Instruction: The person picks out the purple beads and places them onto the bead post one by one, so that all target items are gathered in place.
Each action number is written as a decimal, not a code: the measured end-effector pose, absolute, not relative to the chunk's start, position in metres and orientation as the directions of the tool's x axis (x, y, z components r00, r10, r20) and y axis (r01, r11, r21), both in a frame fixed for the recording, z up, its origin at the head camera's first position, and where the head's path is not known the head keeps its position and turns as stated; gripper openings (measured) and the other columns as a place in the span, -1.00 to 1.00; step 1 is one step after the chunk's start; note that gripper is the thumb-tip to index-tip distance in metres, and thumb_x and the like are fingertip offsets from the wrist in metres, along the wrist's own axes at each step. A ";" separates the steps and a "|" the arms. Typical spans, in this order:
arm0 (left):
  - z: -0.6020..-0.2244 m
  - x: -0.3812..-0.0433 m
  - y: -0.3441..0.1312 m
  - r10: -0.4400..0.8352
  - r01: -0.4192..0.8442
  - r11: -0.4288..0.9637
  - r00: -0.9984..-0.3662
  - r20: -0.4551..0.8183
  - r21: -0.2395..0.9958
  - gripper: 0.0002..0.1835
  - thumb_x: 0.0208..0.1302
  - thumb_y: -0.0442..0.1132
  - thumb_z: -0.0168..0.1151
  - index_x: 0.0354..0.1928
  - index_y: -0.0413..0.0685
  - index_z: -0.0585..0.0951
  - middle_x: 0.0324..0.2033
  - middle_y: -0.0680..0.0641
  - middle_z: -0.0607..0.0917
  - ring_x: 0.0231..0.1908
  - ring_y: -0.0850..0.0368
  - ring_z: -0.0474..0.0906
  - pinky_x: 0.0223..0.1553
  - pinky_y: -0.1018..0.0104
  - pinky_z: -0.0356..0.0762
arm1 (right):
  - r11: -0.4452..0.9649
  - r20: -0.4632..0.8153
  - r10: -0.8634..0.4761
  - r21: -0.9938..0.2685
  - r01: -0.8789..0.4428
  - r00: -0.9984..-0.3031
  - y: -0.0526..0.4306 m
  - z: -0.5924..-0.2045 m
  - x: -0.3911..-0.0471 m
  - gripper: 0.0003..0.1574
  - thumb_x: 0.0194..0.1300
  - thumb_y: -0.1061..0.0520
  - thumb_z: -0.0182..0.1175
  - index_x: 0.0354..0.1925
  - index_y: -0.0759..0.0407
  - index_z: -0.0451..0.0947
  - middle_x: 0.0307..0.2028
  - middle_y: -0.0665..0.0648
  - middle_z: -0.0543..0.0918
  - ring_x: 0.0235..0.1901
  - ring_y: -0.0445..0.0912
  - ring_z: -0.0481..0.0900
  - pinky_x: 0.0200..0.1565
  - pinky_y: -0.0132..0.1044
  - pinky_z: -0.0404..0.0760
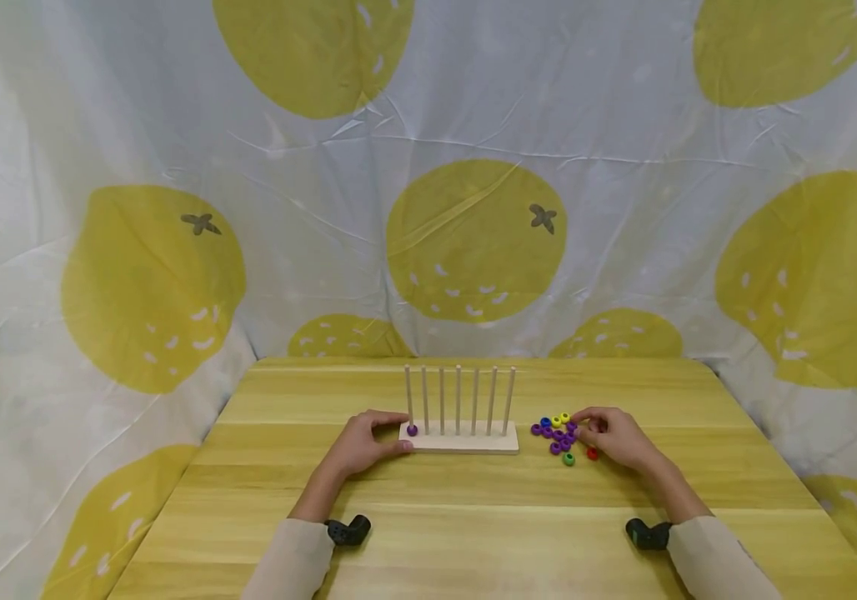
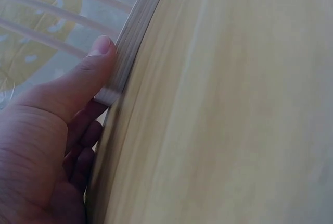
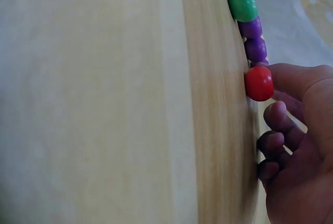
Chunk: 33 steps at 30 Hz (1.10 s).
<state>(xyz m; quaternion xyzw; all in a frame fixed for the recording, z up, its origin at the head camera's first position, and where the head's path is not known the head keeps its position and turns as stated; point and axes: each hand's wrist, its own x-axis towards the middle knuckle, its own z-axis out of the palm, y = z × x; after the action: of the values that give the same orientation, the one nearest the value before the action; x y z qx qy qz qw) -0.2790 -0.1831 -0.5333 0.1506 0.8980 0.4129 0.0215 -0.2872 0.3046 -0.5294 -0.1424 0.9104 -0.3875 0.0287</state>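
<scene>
Toward the far edge of the desk (image 1: 466, 537), about midway between its left and right edges, stands a wooden rack (image 1: 466, 445) with seven upright rods (image 1: 458, 400); one purple bead (image 1: 412, 431) sits at the foot of the rod nearest to the left edge of the desk, and the other six rods bear nothing. At the left end of this rack is the left hand (image 1: 363, 444); it is partly open, with the thumb at the near side of the base and the index finger at the far side, so it holds this end between them.

Between the rack and the right edge of the desk lies a close group of loose beads; several purple beads (image 1: 555, 448) make most of it, one blue bead (image 1: 545, 422) and two yellow beads (image 1: 560, 419) lie on the side toward the far edge; one green bead (image 1: 568, 459) and one red bead (image 1: 592, 454) lie nearer to the near edge. Over the right side of this group is the right hand (image 1: 618, 437); its thumb and index finger come close together beside a purple bead, the other fingers are loosely bent; I cannot tell if it pinches this bead or only touches it.
</scene>
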 end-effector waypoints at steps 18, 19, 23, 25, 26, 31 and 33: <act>-0.535 -0.279 -0.184 0.280 0.250 0.613 -0.956 0.090 0.749 -0.45 0.12 0.17 0.56 0.18 0.35 0.71 0.21 0.11 0.69 0.36 -0.05 0.49 0.43 -0.11 0.38 | 0.673 0.081 -0.215 -0.710 -0.207 -0.973 0.309 -0.526 -0.286 -0.74 0.44 0.01 0.33 -0.03 0.12 0.74 -0.50 0.03 0.49 -0.55 -0.18 0.34 -0.49 -0.33 0.36; -0.535 -0.279 -0.183 0.280 0.252 0.613 -0.956 0.092 0.749 -0.45 0.12 0.17 0.56 0.18 0.35 0.71 0.21 0.11 0.69 0.36 -0.05 0.49 0.43 -0.11 0.39 | 0.673 0.084 -0.215 -0.710 -0.210 -0.973 0.308 -0.524 -0.285 -0.74 0.44 0.01 0.33 -0.03 0.12 0.74 -0.51 0.02 0.49 -0.56 -0.19 0.34 -0.50 -0.33 0.35; -0.536 -0.279 -0.183 0.277 0.249 0.614 -0.957 0.091 0.749 -0.45 0.12 0.18 0.55 0.18 0.37 0.71 0.21 0.11 0.69 0.36 -0.06 0.48 0.42 -0.12 0.38 | 0.670 0.104 -0.226 -0.706 -0.232 -0.969 0.305 -0.513 -0.284 -0.73 0.43 -0.02 0.33 -0.04 0.10 0.73 -0.50 0.02 0.46 -0.55 -0.19 0.31 -0.50 -0.32 0.35; -0.536 -0.279 -0.183 0.274 0.244 0.616 -0.958 0.086 0.749 -0.45 0.12 0.19 0.55 0.18 0.37 0.70 0.21 0.11 0.69 0.37 -0.06 0.48 0.43 -0.12 0.38 | 0.668 0.114 -0.220 -0.706 -0.235 -0.969 0.303 -0.507 -0.283 -0.73 0.42 -0.04 0.34 -0.06 0.08 0.74 -0.50 0.02 0.44 -0.55 -0.20 0.30 -0.49 -0.33 0.32; -0.536 -0.279 -0.183 0.273 0.242 0.616 -0.958 0.085 0.750 -0.45 0.12 0.19 0.55 0.18 0.37 0.70 0.22 0.11 0.68 0.37 -0.06 0.47 0.43 -0.13 0.38 | 0.666 0.120 -0.223 -0.706 -0.241 -0.967 0.301 -0.504 -0.283 -0.73 0.42 -0.05 0.34 -0.06 0.08 0.74 -0.50 0.03 0.44 -0.55 -0.20 0.29 -0.49 -0.32 0.31; -0.537 -0.279 -0.184 0.275 0.244 0.618 -0.958 0.086 0.747 -0.44 0.11 0.20 0.55 0.18 0.36 0.70 0.22 0.11 0.68 0.37 -0.06 0.47 0.43 -0.13 0.38 | 0.661 0.158 -0.237 -0.697 -0.278 -0.959 0.295 -0.491 -0.283 -0.72 0.42 -0.10 0.33 -0.07 0.04 0.74 -0.51 0.04 0.42 -0.57 -0.20 0.25 -0.49 -0.31 0.29; -0.537 -0.279 -0.184 0.277 0.247 0.616 -0.957 0.088 0.748 -0.44 0.11 0.20 0.55 0.18 0.36 0.70 0.21 0.11 0.68 0.37 -0.06 0.48 0.43 -0.12 0.38 | 0.660 0.172 -0.245 -0.691 -0.295 -0.954 0.293 -0.485 -0.283 -0.71 0.42 -0.11 0.33 -0.06 0.03 0.74 -0.51 0.04 0.42 -0.57 -0.20 0.24 -0.49 -0.30 0.28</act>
<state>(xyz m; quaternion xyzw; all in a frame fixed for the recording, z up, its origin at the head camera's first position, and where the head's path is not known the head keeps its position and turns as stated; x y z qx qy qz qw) -0.2795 -0.1836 -0.5372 0.1459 0.8987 0.4131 0.0184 -0.2832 0.2926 -0.4851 -0.1483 0.9105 -0.3848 -0.0319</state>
